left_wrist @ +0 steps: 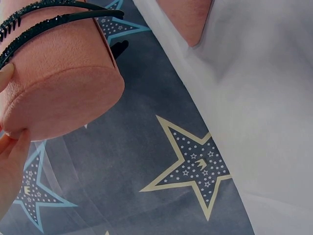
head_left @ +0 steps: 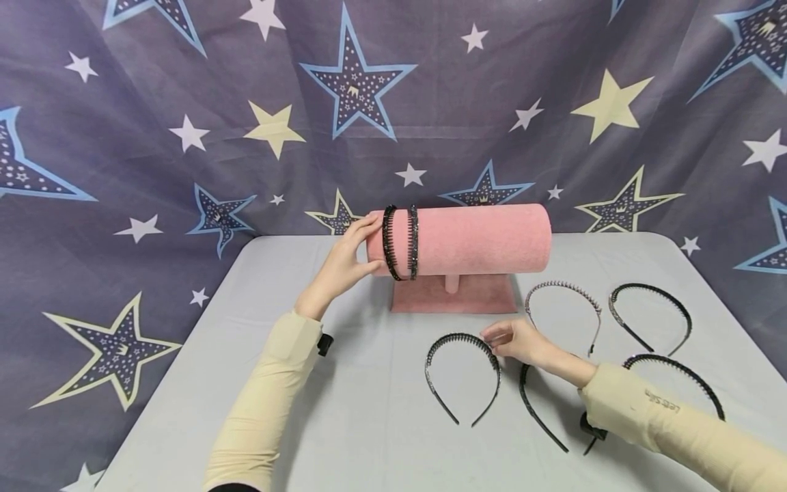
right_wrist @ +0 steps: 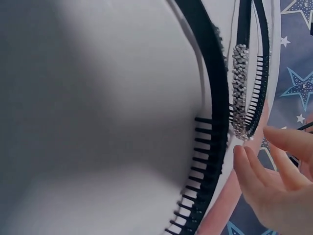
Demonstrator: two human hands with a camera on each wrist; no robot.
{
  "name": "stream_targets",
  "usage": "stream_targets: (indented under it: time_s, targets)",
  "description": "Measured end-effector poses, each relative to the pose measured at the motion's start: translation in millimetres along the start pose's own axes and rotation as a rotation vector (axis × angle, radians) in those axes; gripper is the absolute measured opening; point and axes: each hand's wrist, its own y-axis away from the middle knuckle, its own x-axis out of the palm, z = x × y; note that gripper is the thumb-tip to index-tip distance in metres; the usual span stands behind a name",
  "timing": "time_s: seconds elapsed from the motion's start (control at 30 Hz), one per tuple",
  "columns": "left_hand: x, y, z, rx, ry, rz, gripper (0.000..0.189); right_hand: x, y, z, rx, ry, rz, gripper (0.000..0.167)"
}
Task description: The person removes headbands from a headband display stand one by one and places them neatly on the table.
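Observation:
A pink plush roll stand (head_left: 486, 239) stands at the back of the table. My left hand (head_left: 341, 266) holds its left end, thumb below and fingers above. Two dark, sparkly toothed headbands (head_left: 389, 242) sit side by side around the roll near that hand; they also show in the left wrist view. My right hand (head_left: 522, 342) is at the upper right of a black toothed headband (head_left: 458, 336) lying on the table. In the right wrist view, a gap shows between thumb and fingers, close to a headband with silver glitter (right_wrist: 239, 93). Whether they touch it, I cannot tell.
To the right lie a brownish toothed headband (head_left: 562, 283) and a black one (head_left: 652, 287). Another dark headband (head_left: 676, 367) lies nearer, and one (head_left: 544, 420) is partly hidden under my right forearm. A star-patterned cloth (head_left: 430, 137) hangs behind the white table (head_left: 369, 410).

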Motion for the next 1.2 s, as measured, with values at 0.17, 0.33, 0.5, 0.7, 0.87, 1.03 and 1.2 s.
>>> stream_targets:
  time_s: [0.17,0.33,0.5,0.7,0.87,1.03,1.2]
  targets:
    - [-0.3,-0.2,-0.8,-0.004,0.009,0.004,0.065,-4,1.4,6,-0.027,0.033,-0.018,0.03]
    - [-0.4,-0.3,-1.2,-0.013,0.005,0.009,0.064,-7,2.7,12,-0.053,0.058,-0.037,0.029]
    - [-0.4,0.3,-0.4,-0.018,0.001,0.01,0.064,-10,2.7,18,-0.103,0.092,-0.065,0.028]
    - [-0.1,0.3,-0.2,-0.015,-0.002,0.008,0.065,-15,2.3,28,-0.158,0.128,-0.112,0.029]
    - [-0.4,0.6,-0.7,-0.017,-0.002,0.007,0.064,-22,2.4,37,-0.215,0.18,-0.154,0.028]
    - [-0.7,0.6,-1.1,-0.02,-0.004,0.007,0.064,-28,2.8,48,-0.277,0.24,-0.223,0.029]
    - [-0.8,0.3,-1.4,-0.024,-0.004,0.013,0.065,-34,3.2,58,-0.358,0.307,-0.312,0.031]
